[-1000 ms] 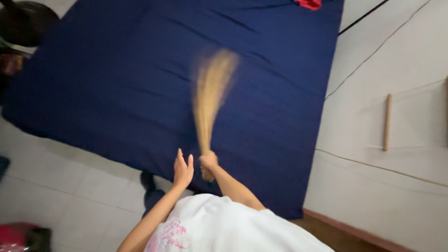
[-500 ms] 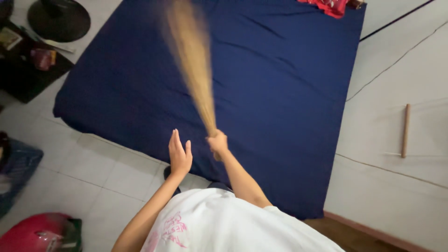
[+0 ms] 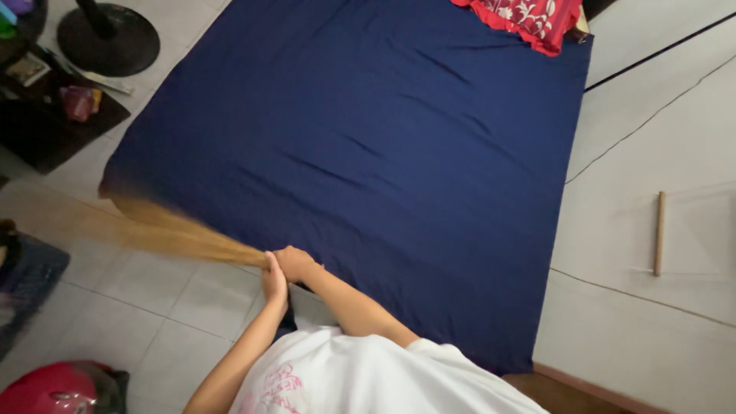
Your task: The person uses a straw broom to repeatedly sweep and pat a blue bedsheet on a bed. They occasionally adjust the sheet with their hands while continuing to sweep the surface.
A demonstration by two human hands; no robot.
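A dark blue sheet (image 3: pixel 368 146) covers a mattress lying on the floor. My right hand (image 3: pixel 295 263) grips the bound end of a straw-coloured hand broom (image 3: pixel 172 230), whose blurred bristles sweep out to the left over the mattress's near-left corner and the floor tiles. My left hand (image 3: pixel 274 282) presses against the broom's handle end just below the right hand; whether it grips is unclear. Both arms reach forward from my white shirt.
A red floral cloth (image 3: pixel 529 17) lies at the mattress's far right corner. A black fan base (image 3: pixel 107 38) and a dark mat with small items stand at far left. A red helmet (image 3: pixel 57 391) sits near left. A wooden stick (image 3: pixel 658 232) hangs on the white wall at right.
The broom has swung from pointing up over the sheet down to the left, past the mattress corner. My left hand has closed in against the handle.
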